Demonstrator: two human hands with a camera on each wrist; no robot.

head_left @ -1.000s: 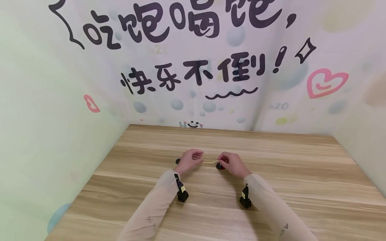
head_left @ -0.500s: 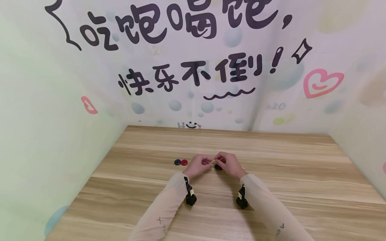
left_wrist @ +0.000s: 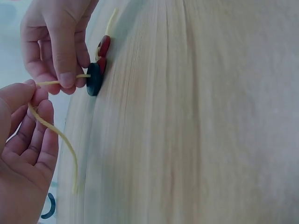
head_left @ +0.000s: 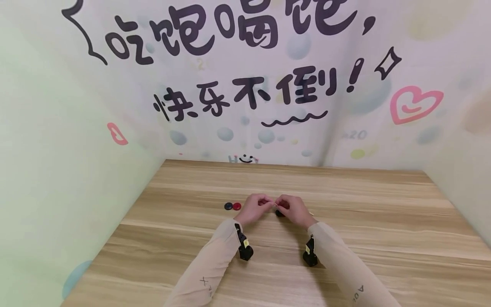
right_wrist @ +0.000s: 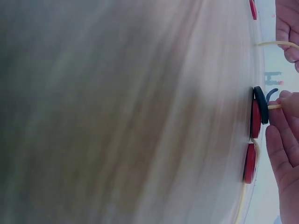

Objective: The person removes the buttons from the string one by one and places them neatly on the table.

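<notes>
My left hand pinches a yellow cord between thumb and finger; its loose end hangs down past the palm. Fingertips nearly meeting it, my right hand pinches the same cord just beside a dark button-like disc. The cord passes through this disc, which stands tilted on edge. Behind it, red discs are strung along the cord, and the cord's other end lies on the table. In the head view the right hand hides most of the strung discs.
To the left of the hands, a loose dark disc and a red disc lie side by side on the wooden table. A printed cloth wall stands along the table's back edge.
My left hand has moved right to meet my right hand, uncovering the loose discs at left. The cord stretch between the hands has shortened. My right hand has stayed almost in place.
</notes>
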